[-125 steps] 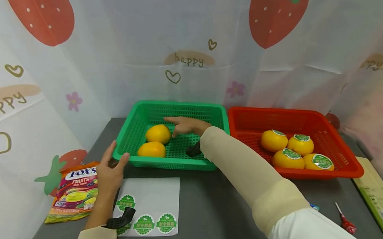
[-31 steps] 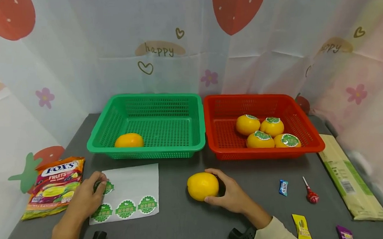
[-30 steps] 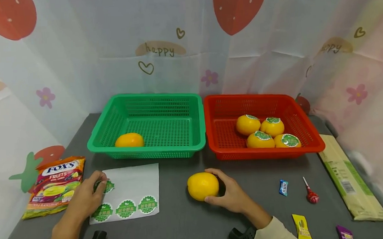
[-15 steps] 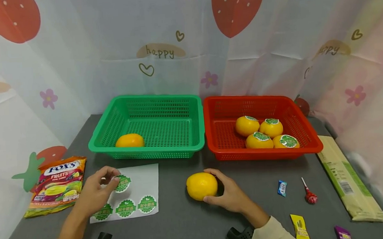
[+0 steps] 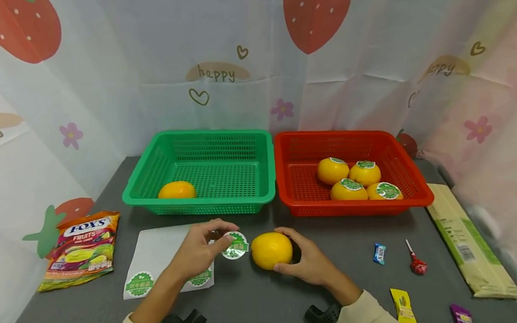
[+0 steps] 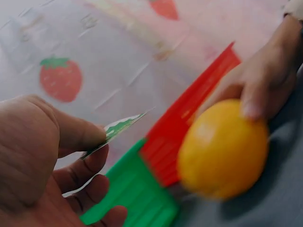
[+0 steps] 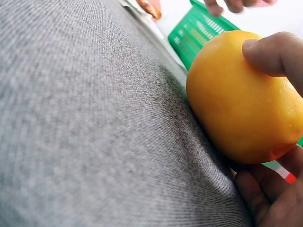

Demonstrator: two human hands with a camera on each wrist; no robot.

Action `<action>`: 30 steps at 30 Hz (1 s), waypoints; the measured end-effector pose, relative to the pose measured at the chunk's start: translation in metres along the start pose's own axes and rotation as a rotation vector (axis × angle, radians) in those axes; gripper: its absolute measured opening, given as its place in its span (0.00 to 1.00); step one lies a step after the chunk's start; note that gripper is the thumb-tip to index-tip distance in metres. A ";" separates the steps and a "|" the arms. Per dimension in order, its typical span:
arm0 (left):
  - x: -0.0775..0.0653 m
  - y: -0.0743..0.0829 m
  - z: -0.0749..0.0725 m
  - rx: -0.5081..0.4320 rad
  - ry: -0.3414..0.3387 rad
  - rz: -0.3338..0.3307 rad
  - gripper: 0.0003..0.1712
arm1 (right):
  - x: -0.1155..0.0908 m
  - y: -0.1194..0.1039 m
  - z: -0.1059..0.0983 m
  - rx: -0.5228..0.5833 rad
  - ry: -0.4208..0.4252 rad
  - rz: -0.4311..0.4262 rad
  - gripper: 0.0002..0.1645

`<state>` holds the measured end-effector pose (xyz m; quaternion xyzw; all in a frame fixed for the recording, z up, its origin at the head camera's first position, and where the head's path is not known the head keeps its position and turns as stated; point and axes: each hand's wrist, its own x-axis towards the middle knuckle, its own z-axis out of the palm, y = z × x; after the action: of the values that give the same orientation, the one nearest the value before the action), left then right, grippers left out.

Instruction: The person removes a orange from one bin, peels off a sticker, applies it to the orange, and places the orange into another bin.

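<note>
My left hand (image 5: 201, 250) pinches a round green-and-white sticker (image 5: 235, 246) between thumb and index finger, a short way left of a smooth yellow-orange fruit (image 5: 270, 251). In the left wrist view the sticker (image 6: 122, 126) appears nearly edge-on, its far edge free. My right hand (image 5: 309, 262) grips the fruit from its right side on the grey table, thumb on the near side. Close up in the right wrist view, the fruit (image 7: 236, 101) rests on the grey cloth. Under my left forearm lies a white sticker sheet (image 5: 155, 245), partly hidden, with stickers showing at its lower edge.
A green basket (image 5: 208, 201) with one yellow-orange fruit (image 5: 177, 189) stands at the back. Beside it a red basket (image 5: 305, 207) holds several stickered fruits. A candy bag (image 5: 81, 251) lies left; small candies, a lollipop (image 5: 417, 264) and a flat pale package (image 5: 469, 243) lie right.
Earlier my right hand reached into the green basket; one fruit from there is now on the table in it. My left hand has peeled a sticker off the sheet and carried it right.
</note>
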<state>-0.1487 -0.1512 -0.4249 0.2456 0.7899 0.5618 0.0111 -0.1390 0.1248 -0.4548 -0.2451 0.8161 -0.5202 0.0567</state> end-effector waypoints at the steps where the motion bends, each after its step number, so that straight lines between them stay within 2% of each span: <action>1: 0.004 0.000 0.008 -0.011 -0.008 0.002 0.10 | 0.000 -0.001 0.000 0.001 -0.002 0.000 0.40; 6: 0.018 0.000 0.039 -0.048 -0.011 0.041 0.11 | -0.001 0.000 0.002 0.022 -0.015 -0.005 0.40; 12: 0.030 -0.005 0.064 -0.017 0.015 0.093 0.11 | 0.000 0.002 0.001 0.032 -0.023 -0.011 0.41; 17: 0.031 -0.018 0.075 0.050 0.072 0.151 0.11 | 0.001 0.001 0.002 0.022 -0.029 -0.022 0.41; 21: 0.029 -0.027 0.082 0.109 0.153 0.198 0.12 | 0.001 0.002 0.002 0.022 -0.029 -0.024 0.40; 25: 0.025 -0.035 0.090 0.149 0.245 0.299 0.17 | 0.000 0.004 0.001 0.019 -0.019 -0.022 0.40; 28: 0.023 -0.042 0.095 0.175 0.254 0.367 0.19 | 0.000 0.005 0.000 0.022 -0.009 -0.045 0.40; 30: 0.022 -0.045 0.097 0.189 0.233 0.380 0.18 | -0.001 0.007 0.000 0.029 -0.002 -0.085 0.41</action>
<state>-0.1565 -0.0683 -0.4954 0.3233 0.7746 0.5019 -0.2089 -0.1407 0.1276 -0.4611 -0.2790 0.7973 -0.5338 0.0390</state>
